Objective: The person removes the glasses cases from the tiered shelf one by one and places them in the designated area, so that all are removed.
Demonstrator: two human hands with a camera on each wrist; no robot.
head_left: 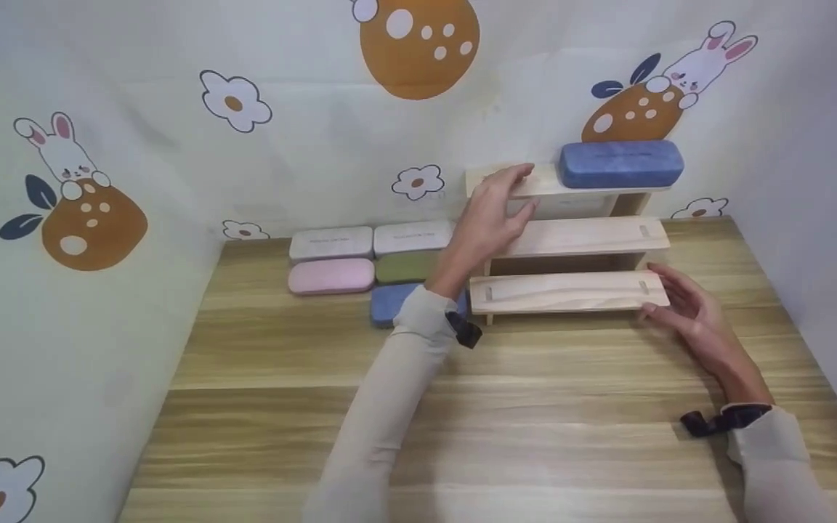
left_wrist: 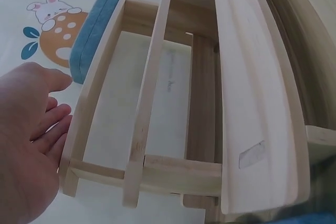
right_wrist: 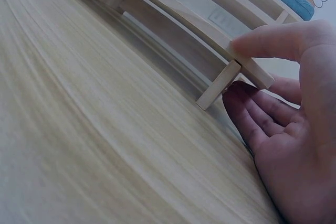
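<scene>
A three-tier wooden display rack point(head_left: 571, 294) stands on the table. My right hand point(head_left: 694, 312) grips the right end of its lowest tier. In the right wrist view the thumb point(right_wrist: 262, 45) presses the tier's edge while the other fingers point(right_wrist: 247, 106) curl in beside the short leg. My left hand point(head_left: 487, 218) is at the left end of the top tier, fingers loosely bent and thumb apart; in the left wrist view its fingertips point(left_wrist: 63, 135) lie at that tier's edge, contact unclear. A blue glasses case point(head_left: 622, 165) sits on the right of the top tier.
Left of the rack lie two white cases point(head_left: 331, 243), a pink case point(head_left: 331, 277), a green case point(head_left: 407, 267) and another blue case point(head_left: 389, 305), partly behind my left forearm. A patterned wall covering point(head_left: 317, 145) rises behind the wooden table point(head_left: 549, 436).
</scene>
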